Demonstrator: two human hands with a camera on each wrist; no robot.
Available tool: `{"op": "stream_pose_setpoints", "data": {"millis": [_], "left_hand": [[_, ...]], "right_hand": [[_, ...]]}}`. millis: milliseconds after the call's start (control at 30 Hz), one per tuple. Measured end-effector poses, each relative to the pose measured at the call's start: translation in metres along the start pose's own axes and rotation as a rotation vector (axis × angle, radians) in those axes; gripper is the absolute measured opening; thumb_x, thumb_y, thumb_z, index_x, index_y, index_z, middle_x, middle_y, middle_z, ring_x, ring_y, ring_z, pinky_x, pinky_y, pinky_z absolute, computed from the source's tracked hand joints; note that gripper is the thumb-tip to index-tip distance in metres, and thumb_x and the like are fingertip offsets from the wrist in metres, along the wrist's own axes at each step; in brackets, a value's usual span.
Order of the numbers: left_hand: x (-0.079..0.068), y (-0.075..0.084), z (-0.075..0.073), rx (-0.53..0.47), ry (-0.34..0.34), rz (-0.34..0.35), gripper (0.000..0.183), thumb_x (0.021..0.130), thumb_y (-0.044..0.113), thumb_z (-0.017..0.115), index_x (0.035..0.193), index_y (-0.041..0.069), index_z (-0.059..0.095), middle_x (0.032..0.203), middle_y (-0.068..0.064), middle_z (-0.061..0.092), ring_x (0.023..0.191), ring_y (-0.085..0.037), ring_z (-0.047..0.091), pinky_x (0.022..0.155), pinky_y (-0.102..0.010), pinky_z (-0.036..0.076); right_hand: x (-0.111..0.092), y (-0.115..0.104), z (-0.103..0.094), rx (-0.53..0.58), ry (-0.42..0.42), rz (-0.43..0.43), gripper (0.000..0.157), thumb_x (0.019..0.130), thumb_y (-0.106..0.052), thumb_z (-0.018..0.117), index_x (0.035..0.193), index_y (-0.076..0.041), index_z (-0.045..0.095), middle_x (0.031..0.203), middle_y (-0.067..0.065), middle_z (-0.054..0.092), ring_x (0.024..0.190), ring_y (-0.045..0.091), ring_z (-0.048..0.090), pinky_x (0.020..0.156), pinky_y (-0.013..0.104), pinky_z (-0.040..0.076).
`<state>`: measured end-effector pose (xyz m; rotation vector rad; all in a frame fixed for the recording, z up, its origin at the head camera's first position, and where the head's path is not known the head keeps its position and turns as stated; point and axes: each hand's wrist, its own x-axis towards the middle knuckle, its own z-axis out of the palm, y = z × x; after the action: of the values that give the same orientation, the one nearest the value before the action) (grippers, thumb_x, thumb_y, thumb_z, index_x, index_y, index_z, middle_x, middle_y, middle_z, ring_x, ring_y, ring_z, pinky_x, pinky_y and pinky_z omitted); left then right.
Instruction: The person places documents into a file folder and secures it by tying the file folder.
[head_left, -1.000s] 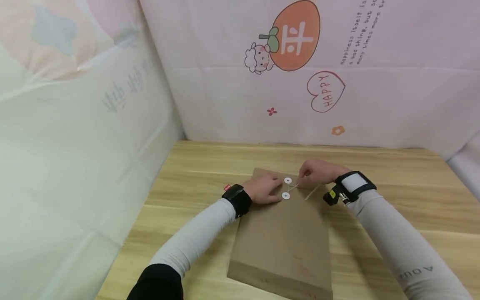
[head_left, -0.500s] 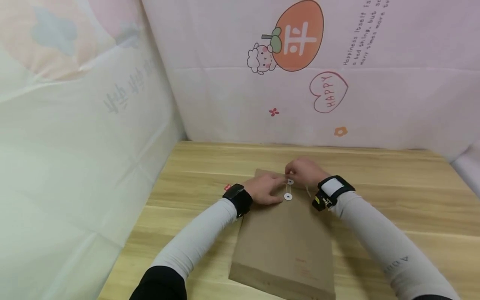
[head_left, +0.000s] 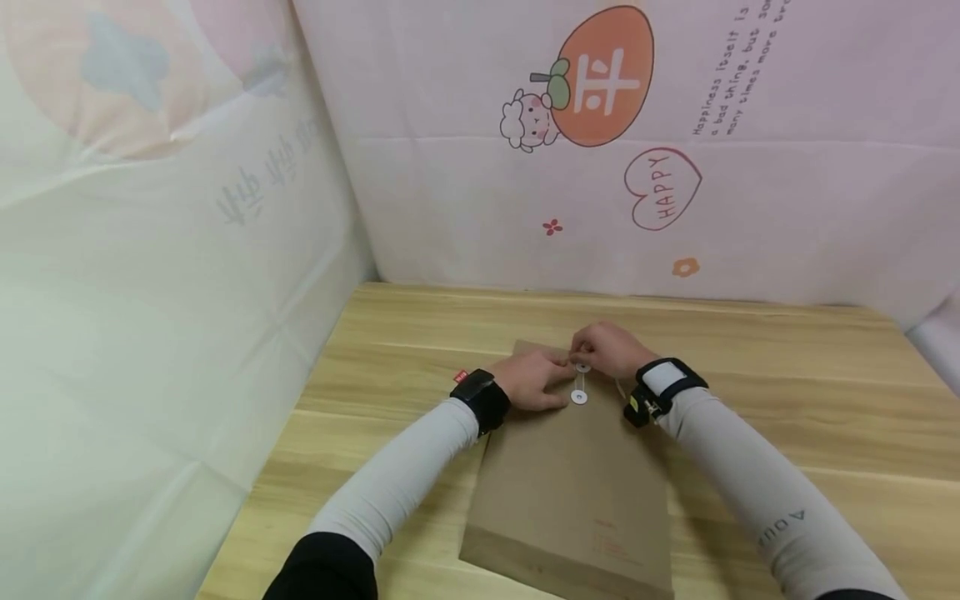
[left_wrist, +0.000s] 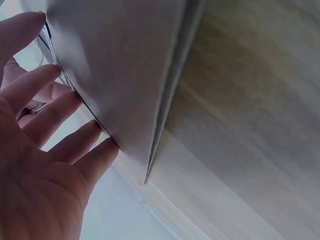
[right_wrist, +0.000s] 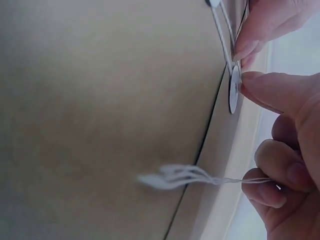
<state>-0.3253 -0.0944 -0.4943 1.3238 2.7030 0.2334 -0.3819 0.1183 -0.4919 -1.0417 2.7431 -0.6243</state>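
A brown paper string-tie document envelope [head_left: 570, 483] lies on the table, with two white button discs near its far end. My left hand [head_left: 532, 379] rests on the envelope beside the discs, its fingers extended; in the left wrist view the fingertips touch the paper. Curled fingers of my right hand [head_left: 609, 350] grip the white string [right_wrist: 175, 177], whose frayed loose end sticks out from them. The right thumb is at the far disc [right_wrist: 233, 90]. Strands of string run from there to the near disc [head_left: 579, 397]. Fingers partly cover the far disc in the head view.
The wood-grain table [head_left: 405, 333] extends on both sides of the envelope. A printed white cloth [head_left: 450, 208] hangs behind the table, and another pale cloth wall [head_left: 150, 333] stands along the left. Black camera straps circle both wrists.
My right hand has moved left to the far disc, bringing the string around beside it. The left hand has stayed on the envelope. The head view has shifted slightly.
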Motion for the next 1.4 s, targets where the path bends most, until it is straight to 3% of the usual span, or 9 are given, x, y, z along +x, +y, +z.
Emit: {"op": "stream_pose_setpoints", "data": {"millis": [267,500,633,933,1200,1400], "left_hand": [[-0.002,0.003,0.003,0.038,0.029,-0.025,0.053,0.1,0.04,0.064,0.146,0.015,0.058,0.144,-0.004,0.056,0.133,-0.017,0.053,0.111,-0.026,0.04],[-0.003,0.006,0.006,0.04,-0.015,-0.077,0.058,0.1,0.045,0.061,0.151,0.018,0.053,0.149,-0.006,0.053,0.135,-0.019,0.05,0.111,-0.028,0.04],[-0.003,0.007,0.007,0.048,-0.024,-0.09,0.059,0.1,0.046,0.061,0.152,0.018,0.052,0.152,-0.007,0.05,0.138,-0.02,0.048,0.113,-0.029,0.039],[-0.001,0.008,0.009,0.043,-0.047,-0.12,0.063,0.1,0.051,0.059,0.156,0.024,0.046,0.157,-0.007,0.045,0.141,-0.021,0.046,0.114,-0.03,0.038],[-0.001,0.008,0.005,0.048,-0.048,-0.12,0.066,0.098,0.053,0.062,0.155,0.025,0.047,0.156,-0.008,0.047,0.143,-0.021,0.045,0.116,-0.031,0.036],[0.0,0.006,0.006,0.048,-0.05,-0.131,0.07,0.097,0.055,0.061,0.157,0.023,0.043,0.157,-0.008,0.045,0.144,-0.022,0.043,0.116,-0.031,0.036]], "right_hand": [[0.0,0.013,0.001,0.088,0.002,-0.009,0.009,0.097,-0.012,0.07,0.09,-0.013,0.075,0.085,-0.003,0.072,0.071,0.012,0.058,0.066,0.032,0.048],[-0.001,0.016,0.002,0.178,-0.104,0.017,0.009,0.102,-0.012,0.062,0.095,-0.008,0.067,0.088,0.002,0.066,0.072,0.016,0.055,0.065,0.033,0.046],[-0.001,0.016,0.001,0.164,-0.12,0.011,0.01,0.103,-0.011,0.059,0.095,-0.008,0.065,0.087,0.003,0.064,0.073,0.016,0.053,0.067,0.033,0.045],[-0.001,0.018,0.001,0.12,-0.094,-0.013,0.008,0.102,-0.008,0.058,0.096,-0.005,0.063,0.088,0.004,0.064,0.073,0.015,0.053,0.068,0.034,0.045],[-0.001,0.027,0.003,0.116,-0.003,0.058,0.01,0.101,-0.009,0.062,0.091,-0.008,0.065,0.089,0.003,0.066,0.076,0.017,0.056,0.072,0.035,0.047],[-0.001,0.023,0.003,0.071,0.012,0.047,0.01,0.1,-0.007,0.06,0.09,-0.006,0.064,0.088,0.006,0.067,0.077,0.019,0.058,0.073,0.038,0.049]]}}
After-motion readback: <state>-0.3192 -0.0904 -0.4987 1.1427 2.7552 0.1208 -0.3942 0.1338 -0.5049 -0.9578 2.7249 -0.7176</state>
